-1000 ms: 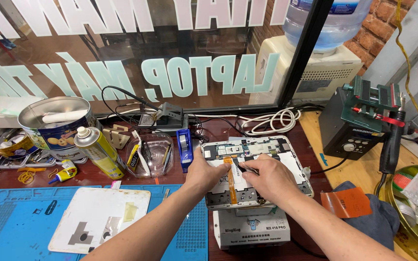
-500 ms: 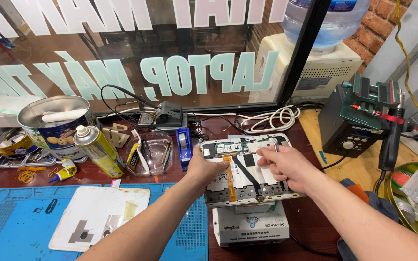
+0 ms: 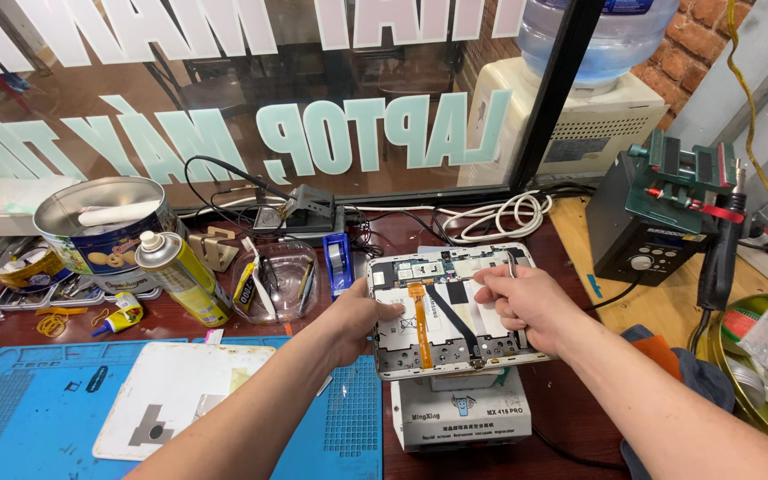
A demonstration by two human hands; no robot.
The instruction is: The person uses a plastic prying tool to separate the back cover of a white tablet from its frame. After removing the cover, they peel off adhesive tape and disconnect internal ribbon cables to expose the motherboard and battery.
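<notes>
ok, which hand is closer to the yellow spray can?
Left. The left hand grips the opened tablet's left edge, on the side toward the spray can. The right hand works at the tablet's right side, farther off.

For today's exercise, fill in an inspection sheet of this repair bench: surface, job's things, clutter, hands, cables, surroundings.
Surface: dark red bench, blue mat.
Job's things: opened tablet on a white box; orange ribbon cable exposed.
Clutter: spray can, round tin, clear tray, white panel.
Hands: left hand grips the tablet's left edge; right hand holds tweezers.
Cables: coiled white cable.
Surroundings: lettered window, water bottle.
</notes>
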